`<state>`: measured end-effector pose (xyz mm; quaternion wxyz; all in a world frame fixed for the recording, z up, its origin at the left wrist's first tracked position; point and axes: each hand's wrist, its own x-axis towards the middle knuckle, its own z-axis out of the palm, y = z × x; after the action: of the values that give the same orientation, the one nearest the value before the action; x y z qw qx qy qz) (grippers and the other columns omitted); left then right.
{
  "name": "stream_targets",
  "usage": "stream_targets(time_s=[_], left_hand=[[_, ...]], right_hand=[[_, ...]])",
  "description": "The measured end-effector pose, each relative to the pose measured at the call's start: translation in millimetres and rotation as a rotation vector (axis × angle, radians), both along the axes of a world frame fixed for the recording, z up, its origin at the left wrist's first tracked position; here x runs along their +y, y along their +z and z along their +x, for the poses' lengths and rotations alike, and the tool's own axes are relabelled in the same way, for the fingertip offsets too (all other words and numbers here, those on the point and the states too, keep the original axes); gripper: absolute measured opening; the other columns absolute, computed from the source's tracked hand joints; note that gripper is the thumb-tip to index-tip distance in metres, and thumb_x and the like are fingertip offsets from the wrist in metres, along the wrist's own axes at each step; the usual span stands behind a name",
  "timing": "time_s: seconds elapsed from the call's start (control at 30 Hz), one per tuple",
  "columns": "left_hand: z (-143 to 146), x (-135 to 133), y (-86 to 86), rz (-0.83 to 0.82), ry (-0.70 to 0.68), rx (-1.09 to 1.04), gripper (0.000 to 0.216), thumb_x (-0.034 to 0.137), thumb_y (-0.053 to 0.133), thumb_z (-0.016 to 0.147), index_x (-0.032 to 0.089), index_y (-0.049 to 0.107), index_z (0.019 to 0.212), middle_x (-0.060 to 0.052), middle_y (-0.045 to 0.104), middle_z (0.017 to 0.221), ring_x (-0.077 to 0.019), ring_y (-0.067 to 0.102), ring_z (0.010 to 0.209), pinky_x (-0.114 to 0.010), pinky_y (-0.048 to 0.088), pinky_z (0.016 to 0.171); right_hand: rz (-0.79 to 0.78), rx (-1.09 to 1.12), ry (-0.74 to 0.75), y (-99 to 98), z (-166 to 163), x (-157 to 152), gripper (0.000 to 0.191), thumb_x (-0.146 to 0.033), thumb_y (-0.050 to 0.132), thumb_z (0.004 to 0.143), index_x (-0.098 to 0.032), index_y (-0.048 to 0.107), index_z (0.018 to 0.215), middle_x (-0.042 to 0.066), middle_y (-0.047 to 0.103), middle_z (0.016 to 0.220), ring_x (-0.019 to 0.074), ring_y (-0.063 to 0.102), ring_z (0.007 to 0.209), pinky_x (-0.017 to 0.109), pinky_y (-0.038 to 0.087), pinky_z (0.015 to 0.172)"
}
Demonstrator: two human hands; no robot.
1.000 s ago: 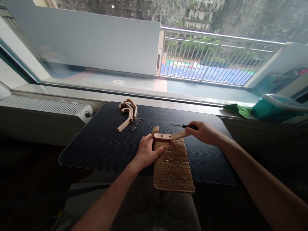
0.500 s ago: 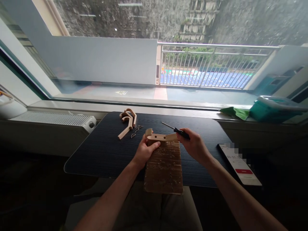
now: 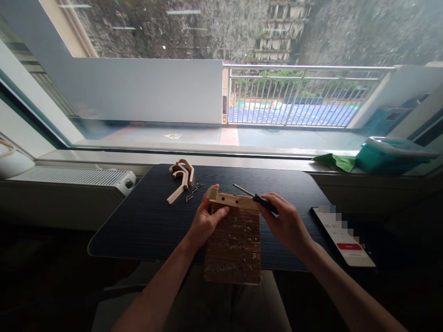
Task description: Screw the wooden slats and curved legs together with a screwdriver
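My left hand (image 3: 205,219) is closed round the curled end of a pale wooden hook (image 3: 230,199), its thumb pressing on a brown wooden board (image 3: 232,249). Two dark holes show in the hook, which lies along the board's top edge. Small holes pit the board's face. A screwdriver (image 3: 265,203) with a black handle is gripped in my right hand (image 3: 285,219), its shaft pointing up and left, away from the holes. My right fingers are close to the hook's right end; whether they touch it is hidden.
Several more wooden hooks (image 3: 177,189) lie at the back left of the black table (image 3: 138,230), with loose screws (image 3: 194,192) beside them. A phone (image 3: 346,240) rests at the right edge. On the windowsill are a green cloth (image 3: 335,162) and a teal box (image 3: 384,159).
The hook's right end has dropped slightly, so it sits closer along the board's top edge. My right hand and the screwdriver have shifted a little down and to the right.
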<state>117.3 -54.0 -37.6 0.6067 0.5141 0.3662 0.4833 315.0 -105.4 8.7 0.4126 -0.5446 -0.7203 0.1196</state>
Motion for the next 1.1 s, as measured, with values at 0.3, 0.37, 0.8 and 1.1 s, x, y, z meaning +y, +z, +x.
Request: stream_targets(time_s=[0.3,0.37,0.8,1.1], left_hand=[[2.6,10.8,-1.7,0.007,-0.052,0.107,0.055,0.031,0.070,0.069,0.021,0.050,0.120,-0.004,0.065,0.099,-0.0184,0.062,0.089,-0.030,0.050,0.081],[4.5,13.6,-7.8,-0.015,-0.046,0.122,0.058,0.030,0.069,0.069,0.021,0.048,0.122,-0.004,0.065,0.100,-0.0190,0.061,0.091,-0.031,0.049,0.083],[18.5,51.3,-46.2,0.052,0.313,0.237,0.033,0.021,0.069,0.065,0.016,0.056,0.095,-0.004,0.063,0.089,-0.0178,0.062,0.086,-0.033,0.047,0.086],[-1.2,50.7,-52.6,0.086,0.236,0.116,0.037,0.023,0.066,0.068,0.017,0.052,0.101,-0.007,0.062,0.103,-0.0171,0.061,0.092,-0.033,0.046,0.088]], right_hand=[[-0.059,-0.057,0.006,-9.7,17.2,23.9,0.018,-0.030,0.046,0.087,-0.018,0.060,0.084,0.003,0.060,0.076,0.0141,0.052,0.067,0.025,0.040,0.062],[-0.100,-0.080,-0.002,-13.6,19.4,27.8,0.019,-0.030,0.046,0.086,-0.018,0.061,0.086,0.003,0.061,0.080,0.0145,0.054,0.069,0.026,0.041,0.064],[-0.446,-0.380,-0.075,32.8,7.0,64.7,0.037,-0.037,0.049,0.076,-0.022,0.060,0.108,0.005,0.066,0.084,0.0157,0.055,0.065,0.027,0.039,0.060],[-0.480,-0.330,0.004,28.6,-4.7,87.4,0.035,-0.042,0.046,0.077,-0.020,0.063,0.099,0.004,0.064,0.075,0.0125,0.049,0.057,0.026,0.035,0.055]])
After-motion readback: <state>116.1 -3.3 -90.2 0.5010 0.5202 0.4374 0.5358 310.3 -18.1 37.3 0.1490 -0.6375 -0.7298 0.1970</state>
